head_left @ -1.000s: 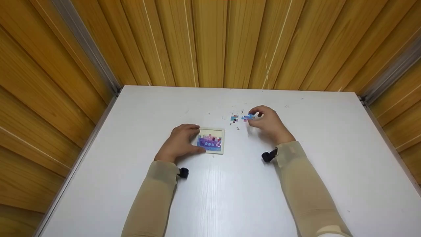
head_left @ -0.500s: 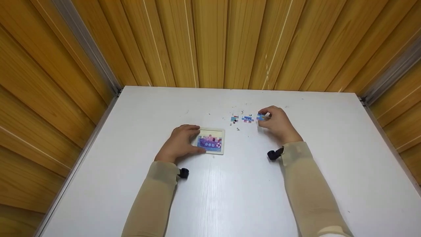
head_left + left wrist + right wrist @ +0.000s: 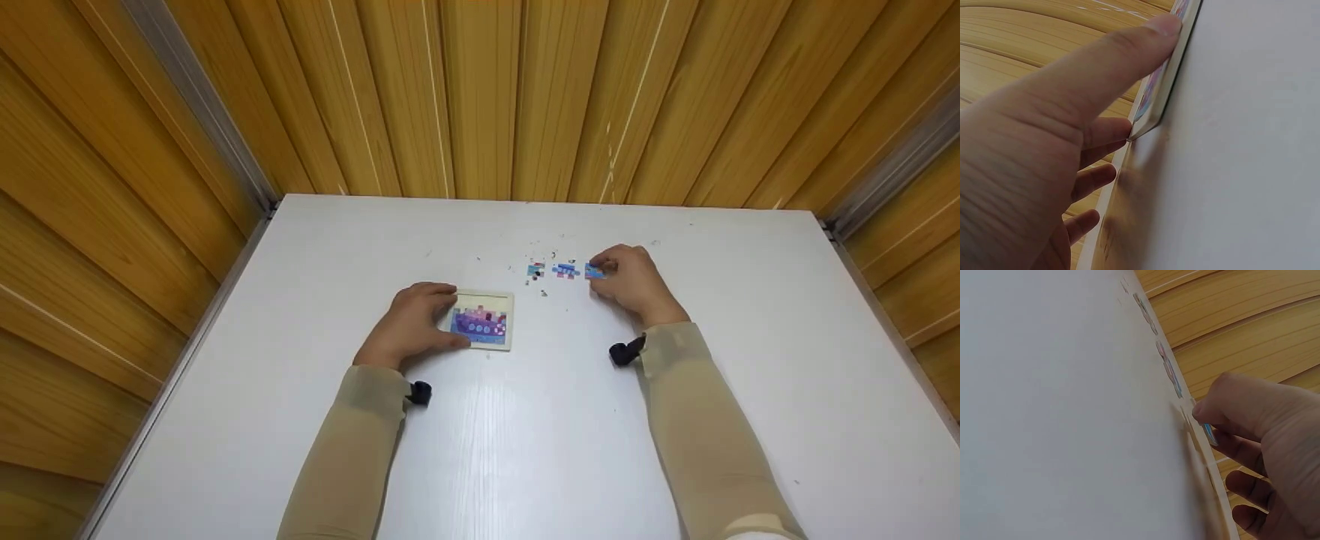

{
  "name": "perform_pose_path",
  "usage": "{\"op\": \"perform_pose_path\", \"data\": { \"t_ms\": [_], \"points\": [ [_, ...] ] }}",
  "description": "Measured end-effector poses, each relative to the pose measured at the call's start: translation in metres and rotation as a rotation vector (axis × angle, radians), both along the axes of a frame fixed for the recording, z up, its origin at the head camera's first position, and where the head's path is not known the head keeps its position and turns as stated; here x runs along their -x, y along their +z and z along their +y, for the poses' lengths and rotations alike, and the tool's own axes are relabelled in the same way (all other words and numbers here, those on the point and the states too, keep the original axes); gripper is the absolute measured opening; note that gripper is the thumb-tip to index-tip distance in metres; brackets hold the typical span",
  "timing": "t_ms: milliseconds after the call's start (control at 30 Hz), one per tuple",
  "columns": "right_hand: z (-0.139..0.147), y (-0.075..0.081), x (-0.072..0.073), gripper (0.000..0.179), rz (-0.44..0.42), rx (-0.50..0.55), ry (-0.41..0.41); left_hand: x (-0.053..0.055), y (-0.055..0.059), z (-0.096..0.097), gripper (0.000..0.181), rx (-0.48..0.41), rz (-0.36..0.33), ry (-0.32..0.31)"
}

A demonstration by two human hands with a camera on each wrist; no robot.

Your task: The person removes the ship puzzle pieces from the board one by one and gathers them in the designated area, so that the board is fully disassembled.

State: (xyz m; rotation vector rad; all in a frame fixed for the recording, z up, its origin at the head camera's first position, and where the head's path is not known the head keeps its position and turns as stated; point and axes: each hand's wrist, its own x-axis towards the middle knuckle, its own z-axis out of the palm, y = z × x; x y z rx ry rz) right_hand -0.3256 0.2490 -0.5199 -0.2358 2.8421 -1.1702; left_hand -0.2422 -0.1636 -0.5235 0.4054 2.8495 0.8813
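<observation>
On the white table lies a small square jigsaw puzzle frame (image 3: 511, 322), its lower part filled with a purple ship picture and its upper strip pale and bare. My left hand (image 3: 409, 322) grips this frame at its left side, thumb on the near edge and fingers at the far corner. In the left wrist view the thumb presses the frame's rim (image 3: 1171, 70). Farther right, my right hand (image 3: 634, 281) pinches a blue puzzle piece (image 3: 594, 271) between thumb and forefinger. The right wrist view has the piece (image 3: 1208, 432) close over the table, its other fingers curled loosely.
Two more puzzle pieces lie left of the right hand: a blue and pink one (image 3: 565, 271) and a teal one with dark and red marks (image 3: 535, 270). Small dark specks surround them. Wood-panelled walls (image 3: 480, 97) stand behind the white table (image 3: 540, 450).
My right hand has moved right with its piece, away from the blue and pink piece, and then slightly toward me as the held piece turned. The left hand and frame stay put.
</observation>
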Motion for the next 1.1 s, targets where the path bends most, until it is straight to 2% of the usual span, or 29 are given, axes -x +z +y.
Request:
{"op": "perform_pose_path", "data": {
  "t_ms": [333, 567, 800, 933, 1100],
  "points": [
    [0.002, -0.004, 0.003, 0.037, 0.001, -0.025, 0.007, 0.000, 0.000, 0.000, 0.088, 0.001, 0.001, 0.000],
    [-0.005, 0.001, 0.001, 0.038, -0.011, 0.022, -0.011, 0.001, 0.000, 0.000, 0.089, 0.009, 0.005, 0.001],
    [-0.029, 0.011, -0.004, 0.040, 0.017, 0.089, -0.011, 0.001, 0.000, 0.001, 0.092, 0.009, 0.003, 0.003],
    [-0.048, 0.015, -0.010, 0.037, 0.077, 0.130, 0.029, 0.001, 0.000, 0.002, 0.092, 0.010, 0.004, 0.003],
    [-0.080, 0.018, -0.022, 0.038, 0.131, 0.229, 0.092, -0.001, 0.001, 0.000, 0.092, 0.009, 0.005, 0.006]
  ]
}}
